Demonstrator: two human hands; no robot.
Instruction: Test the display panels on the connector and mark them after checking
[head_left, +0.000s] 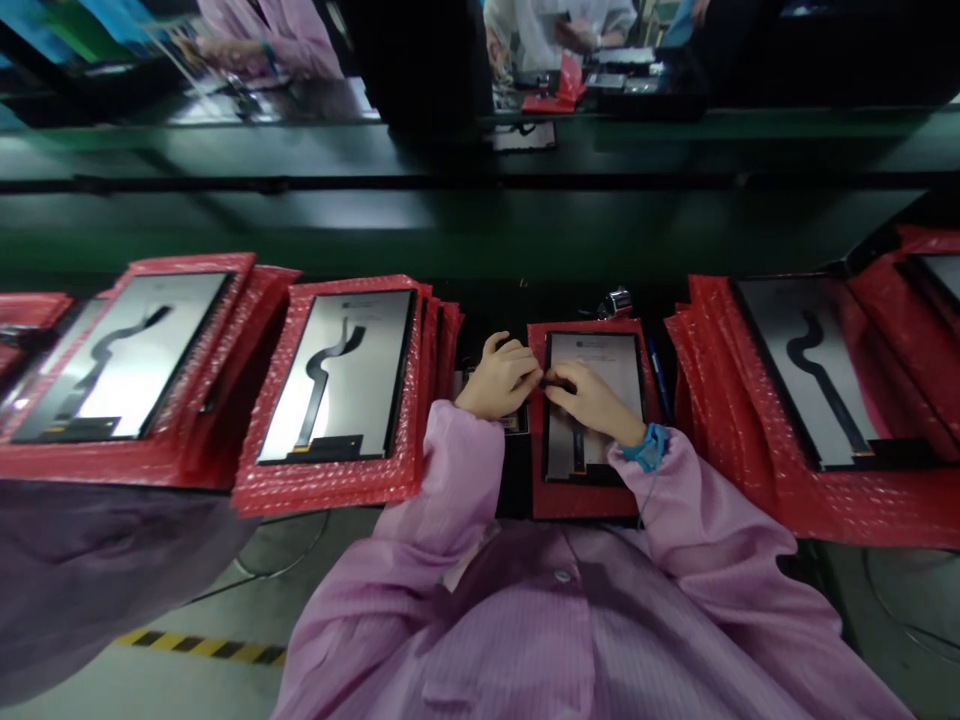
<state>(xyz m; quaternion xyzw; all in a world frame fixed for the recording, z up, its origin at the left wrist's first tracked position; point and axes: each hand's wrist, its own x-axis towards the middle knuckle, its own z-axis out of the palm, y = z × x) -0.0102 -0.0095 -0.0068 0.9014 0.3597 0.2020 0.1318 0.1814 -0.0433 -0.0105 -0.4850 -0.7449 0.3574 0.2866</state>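
Observation:
In front of me a flat display panel (609, 350), silver-grey with a dark border, lies on a red bubble-wrap bag (585, 503). My right hand (594, 402) is over the panel, its thumb and fingers pinched on the dark end of the panel's black flex cable (578, 450). Just left of it, my left hand (501, 380) has its fingers drawn together, the tips meeting the right hand's at the cable end. What the left fingertips hold is too small to make out. A blue band circles my right wrist.
Stacked red bubble bags with display panels on top stand at left (352, 340) and right (787, 330). A blue pen (660, 380) lies beside my panel, and a small metal object (616, 302) sits behind it. Across the green conveyor (300, 225), other people work.

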